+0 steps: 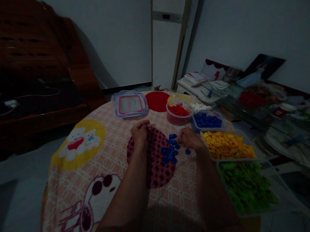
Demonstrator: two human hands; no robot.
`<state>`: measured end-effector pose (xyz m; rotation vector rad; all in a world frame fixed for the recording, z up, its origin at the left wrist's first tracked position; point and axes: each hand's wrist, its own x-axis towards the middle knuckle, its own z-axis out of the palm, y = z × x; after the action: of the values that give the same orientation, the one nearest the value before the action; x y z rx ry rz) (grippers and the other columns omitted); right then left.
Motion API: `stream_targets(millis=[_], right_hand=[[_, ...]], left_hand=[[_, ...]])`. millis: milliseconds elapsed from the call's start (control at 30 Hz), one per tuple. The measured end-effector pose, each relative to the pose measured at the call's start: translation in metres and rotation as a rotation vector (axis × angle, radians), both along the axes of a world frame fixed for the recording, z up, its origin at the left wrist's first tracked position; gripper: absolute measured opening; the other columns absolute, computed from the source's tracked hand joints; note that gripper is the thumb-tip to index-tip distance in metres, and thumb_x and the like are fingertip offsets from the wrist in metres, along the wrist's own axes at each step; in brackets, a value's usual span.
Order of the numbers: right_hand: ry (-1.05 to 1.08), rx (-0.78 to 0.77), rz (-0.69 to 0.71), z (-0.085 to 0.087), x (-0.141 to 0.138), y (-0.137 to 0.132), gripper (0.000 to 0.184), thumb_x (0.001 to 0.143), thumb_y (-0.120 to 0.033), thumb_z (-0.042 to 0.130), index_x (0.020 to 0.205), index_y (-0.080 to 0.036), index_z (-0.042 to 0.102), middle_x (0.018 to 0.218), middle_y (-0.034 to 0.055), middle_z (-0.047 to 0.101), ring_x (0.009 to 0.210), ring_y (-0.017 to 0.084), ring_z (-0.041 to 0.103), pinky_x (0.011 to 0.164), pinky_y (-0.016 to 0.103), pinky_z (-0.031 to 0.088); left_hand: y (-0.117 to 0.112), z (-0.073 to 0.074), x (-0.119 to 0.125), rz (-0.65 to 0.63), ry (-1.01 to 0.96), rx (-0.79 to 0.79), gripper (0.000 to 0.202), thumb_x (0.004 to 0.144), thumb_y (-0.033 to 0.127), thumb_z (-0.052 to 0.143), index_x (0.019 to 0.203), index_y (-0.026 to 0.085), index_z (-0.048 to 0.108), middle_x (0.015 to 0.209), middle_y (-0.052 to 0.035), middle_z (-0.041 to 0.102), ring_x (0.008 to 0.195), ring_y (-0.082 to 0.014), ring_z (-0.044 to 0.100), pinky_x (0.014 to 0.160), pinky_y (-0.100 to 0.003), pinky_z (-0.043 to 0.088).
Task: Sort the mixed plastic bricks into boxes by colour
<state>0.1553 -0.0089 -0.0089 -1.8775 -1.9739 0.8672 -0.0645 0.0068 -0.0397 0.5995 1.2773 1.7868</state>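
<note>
A dim round table point(100, 161) carries a cartoon-print cloth. My left hand point(140, 132) rests curled at the far edge of a dark red perforated round mat point(155, 165), its fingers closed; what they pinch is too dark to name. My right hand point(189, 138) lies closed just right of a loose pile of blue pieces point(170, 151) on the mat. One blue piece point(188, 151) lies beside that hand.
Along the right stand tubs of red pieces point(178, 114), blue pieces point(207, 121), yellow pieces point(226, 145) and green pieces point(246, 187). A clear lid point(129, 104) and a red round lid point(158, 101) lie at the far side. Cluttered papers and boxes point(248, 96) fill the right.
</note>
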Motion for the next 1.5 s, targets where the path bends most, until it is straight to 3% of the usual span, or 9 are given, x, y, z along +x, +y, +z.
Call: stream_targets(millis=[167,333,600,867,1067,1167,1300,1367,1500], right_hand=[[0.128,0.030,-0.163,0.009,0.011,0.004,0.006,0.081,-0.018,0.059,0.079,-0.017,0.065,0.055,-0.0019,0.062,0.040,0.010,0.054,0.044,0.018,0.040],[0.000,0.260,-0.287,0.011,0.023,0.008,0.014,0.085,-0.020,0.057,0.085,-0.015,0.070,0.071,0.0062,0.072,0.060,0.015,0.066,0.058,0.022,0.048],[-0.250,0.347,-0.124,-0.001,0.008,0.007,0.028,0.092,-0.031,0.059,0.114,-0.019,0.073,0.115,0.0118,0.074,0.107,0.022,0.068,0.090,0.028,0.048],[-0.435,0.291,-0.054,-0.012,-0.004,0.007,0.024,0.092,-0.034,0.060,0.102,-0.016,0.072,0.107,0.0133,0.074,0.104,0.023,0.068,0.086,0.028,0.047],[-0.079,0.371,-0.233,0.001,0.004,0.011,0.025,0.087,-0.030,0.062,0.101,-0.013,0.074,0.099,0.0131,0.076,0.094,0.023,0.070,0.083,0.029,0.051],[0.196,0.447,-0.439,0.004,0.013,0.014,0.039,0.087,-0.032,0.057,0.118,-0.010,0.068,0.093,0.0125,0.075,0.081,0.022,0.071,0.070,0.029,0.055],[0.466,0.586,-0.668,0.007,0.025,0.015,0.061,0.089,-0.027,0.046,0.145,-0.006,0.044,0.101,0.0140,0.072,0.081,0.020,0.072,0.064,0.026,0.057],[0.519,0.607,-0.681,0.009,0.026,0.014,0.062,0.087,-0.026,0.046,0.145,-0.006,0.044,0.102,0.0139,0.072,0.083,0.019,0.072,0.065,0.025,0.058],[0.479,0.392,-0.515,0.008,0.020,0.013,0.043,0.083,-0.029,0.051,0.119,-0.010,0.067,0.084,0.0090,0.074,0.063,0.018,0.068,0.055,0.025,0.055]], left_hand=[[-0.001,0.001,0.000,-0.005,0.001,-0.001,0.025,0.064,0.014,0.054,0.082,0.012,0.072,0.073,-0.0042,0.069,0.062,-0.0121,0.066,0.063,-0.023,0.052],[-0.002,0.003,0.001,0.000,0.009,-0.020,0.026,0.064,0.013,0.054,0.083,0.012,0.072,0.075,-0.0044,0.070,0.062,-0.0124,0.066,0.064,-0.024,0.053],[-0.001,0.002,0.002,0.000,-0.007,-0.021,0.023,0.065,0.013,0.056,0.082,0.012,0.072,0.076,-0.0045,0.070,0.062,-0.0120,0.066,0.063,-0.023,0.054],[-0.001,0.003,0.003,0.004,-0.018,-0.006,0.020,0.064,0.014,0.059,0.080,0.012,0.071,0.078,-0.0053,0.070,0.061,-0.0112,0.066,0.061,-0.022,0.053],[-0.003,0.004,0.002,-0.012,-0.020,-0.015,0.024,0.064,0.012,0.055,0.081,0.012,0.071,0.077,-0.0050,0.070,0.062,-0.0108,0.065,0.062,-0.022,0.053],[-0.002,0.004,0.002,-0.003,-0.015,-0.026,0.024,0.065,0.011,0.055,0.082,0.012,0.072,0.079,-0.0056,0.071,0.063,-0.0114,0.066,0.063,-0.023,0.054],[-0.002,0.005,0.003,0.002,-0.023,-0.026,0.024,0.065,0.010,0.054,0.081,0.012,0.072,0.080,-0.0059,0.071,0.063,-0.0121,0.066,0.063,-0.024,0.054],[-0.001,0.005,0.004,0.006,-0.028,-0.024,0.023,0.065,0.010,0.054,0.080,0.012,0.071,0.080,-0.0055,0.070,0.063,-0.0117,0.066,0.063,-0.023,0.053],[-0.001,0.005,0.004,0.004,-0.015,-0.031,0.021,0.066,0.011,0.056,0.080,0.012,0.071,0.079,-0.0050,0.070,0.062,-0.0114,0.066,0.063,-0.023,0.054]])
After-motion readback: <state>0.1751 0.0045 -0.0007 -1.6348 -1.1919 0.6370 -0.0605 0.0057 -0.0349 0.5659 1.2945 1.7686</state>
